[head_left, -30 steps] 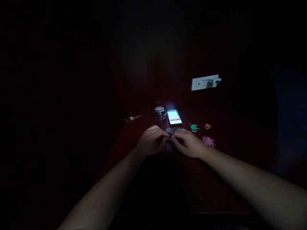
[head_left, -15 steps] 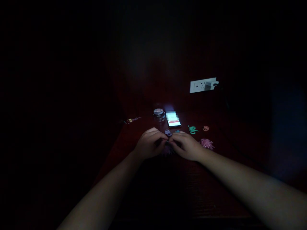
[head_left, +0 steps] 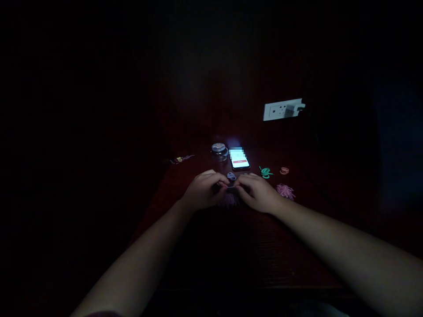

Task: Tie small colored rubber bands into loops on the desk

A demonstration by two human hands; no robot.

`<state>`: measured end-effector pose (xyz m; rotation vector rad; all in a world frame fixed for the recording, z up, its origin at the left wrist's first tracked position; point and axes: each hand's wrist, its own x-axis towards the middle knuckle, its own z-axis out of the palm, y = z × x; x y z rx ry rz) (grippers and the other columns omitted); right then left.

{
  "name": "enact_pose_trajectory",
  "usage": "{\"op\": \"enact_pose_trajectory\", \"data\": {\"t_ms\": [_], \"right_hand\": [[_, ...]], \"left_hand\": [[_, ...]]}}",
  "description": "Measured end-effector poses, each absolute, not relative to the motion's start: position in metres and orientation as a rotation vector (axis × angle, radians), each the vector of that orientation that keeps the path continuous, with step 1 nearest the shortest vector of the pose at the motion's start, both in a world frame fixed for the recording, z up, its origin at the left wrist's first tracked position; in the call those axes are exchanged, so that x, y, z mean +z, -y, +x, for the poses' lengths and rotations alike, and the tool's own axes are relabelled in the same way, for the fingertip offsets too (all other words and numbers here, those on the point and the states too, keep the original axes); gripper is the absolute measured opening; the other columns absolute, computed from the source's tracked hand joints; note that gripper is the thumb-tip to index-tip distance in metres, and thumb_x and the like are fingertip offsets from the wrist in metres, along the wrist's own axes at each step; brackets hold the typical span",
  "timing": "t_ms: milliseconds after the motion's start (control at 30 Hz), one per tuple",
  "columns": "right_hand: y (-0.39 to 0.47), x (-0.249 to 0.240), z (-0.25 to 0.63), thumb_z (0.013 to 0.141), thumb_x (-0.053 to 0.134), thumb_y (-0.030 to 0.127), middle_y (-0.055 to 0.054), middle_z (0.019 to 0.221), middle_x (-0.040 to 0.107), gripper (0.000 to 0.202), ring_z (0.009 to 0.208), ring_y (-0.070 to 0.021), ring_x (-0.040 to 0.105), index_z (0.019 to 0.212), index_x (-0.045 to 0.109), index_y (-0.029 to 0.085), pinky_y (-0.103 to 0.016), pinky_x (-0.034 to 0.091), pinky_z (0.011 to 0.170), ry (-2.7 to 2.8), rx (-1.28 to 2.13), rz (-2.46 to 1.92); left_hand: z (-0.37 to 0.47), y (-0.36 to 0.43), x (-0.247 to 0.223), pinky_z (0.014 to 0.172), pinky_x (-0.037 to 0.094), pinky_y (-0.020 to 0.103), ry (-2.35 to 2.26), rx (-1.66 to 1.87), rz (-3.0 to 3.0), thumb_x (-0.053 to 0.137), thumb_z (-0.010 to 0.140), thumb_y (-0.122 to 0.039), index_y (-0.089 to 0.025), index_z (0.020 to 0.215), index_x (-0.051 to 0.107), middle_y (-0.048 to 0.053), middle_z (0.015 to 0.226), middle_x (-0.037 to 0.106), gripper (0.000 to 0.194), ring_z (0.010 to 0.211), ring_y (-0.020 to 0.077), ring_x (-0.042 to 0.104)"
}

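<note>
My left hand (head_left: pixel 206 189) and my right hand (head_left: pixel 257 192) face each other low over the dark red table. Each pinches one end of a thin pale strand (head_left: pixel 231 187), which spans the small gap between the fingertips. Under them lies a dim purple bundle of strands (head_left: pixel 228 200), partly covered by my left hand. Just beyond the fingertips is a small lilac coil (head_left: pixel 231 176). A pink bundle of strands (head_left: pixel 285 191) rests to the right of my right hand, with a green looped piece (head_left: pixel 265 172) and an orange coil (head_left: pixel 284 171) behind it.
A lit phone (head_left: pixel 240 159) lies beyond my hands, beside a clear lidded jar (head_left: pixel 219 152). Small yellow and purplish pieces (head_left: pixel 180 159) lie at the table's far left. A white socket panel (head_left: pixel 280 110) with a plug is on the wall. The surroundings are very dark.
The view has tilted slightly, so the table things sit higher in the picture. My fingertips are a little farther apart, and more of the pale strand shows between them.
</note>
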<state>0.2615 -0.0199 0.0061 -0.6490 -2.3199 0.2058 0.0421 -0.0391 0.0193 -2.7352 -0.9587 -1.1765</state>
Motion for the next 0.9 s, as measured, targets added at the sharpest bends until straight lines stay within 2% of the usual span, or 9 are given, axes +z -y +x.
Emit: {"op": "enact_pose_trajectory", "data": {"t_ms": [400,900], "right_hand": [[0.018,0.006,0.263,0.085,0.052,0.014,-0.001,0.070,0.059,0.011,0.065,-0.0152,0.050,0.078,0.058,0.019,-0.029,0.037,0.068,2.263,0.204,-0.641],[0.018,0.006,0.263,0.085,0.051,0.014,0.000,0.068,0.058,0.012,0.064,-0.0145,0.049,0.077,0.059,0.019,-0.028,0.037,0.066,2.267,0.207,-0.643]], "left_hand": [[0.032,0.035,0.025,0.083,0.046,0.032,0.984,-0.871,-2.875,0.055,0.089,-0.015,-0.021,0.093,0.068,0.002,0.090,0.070,0.015,0.087,0.0167,0.060],[0.033,0.037,0.030,0.092,0.048,0.033,0.989,-0.656,-2.982,0.055,0.093,-0.020,-0.024,0.104,0.068,0.001,0.103,0.072,0.017,0.098,0.0163,0.064]]}}
